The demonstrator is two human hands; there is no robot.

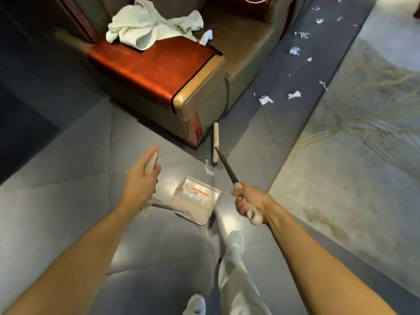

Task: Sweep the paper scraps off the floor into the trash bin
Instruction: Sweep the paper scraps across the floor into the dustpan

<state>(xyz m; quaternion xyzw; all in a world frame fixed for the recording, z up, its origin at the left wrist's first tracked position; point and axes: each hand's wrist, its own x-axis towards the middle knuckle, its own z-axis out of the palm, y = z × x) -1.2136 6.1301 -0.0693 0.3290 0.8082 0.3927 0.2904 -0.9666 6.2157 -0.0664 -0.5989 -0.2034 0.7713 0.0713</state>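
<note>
Since both grips are closed, right hand (pixel 248 202) on broom (pixel 223 163), left hand (pixel 141 180) on dustpan (pixel 196 198) handle: paper scraps (pixel 294 51) at 1 o'clock look featherlight, sweep gently.

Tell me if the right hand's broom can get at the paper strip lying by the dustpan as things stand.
Probably yes. The right hand grips the broom, whose head sits on bare floor just beyond the paper strip, nothing between them. The dustpan, held by the left hand, lies open just behind it.
</note>
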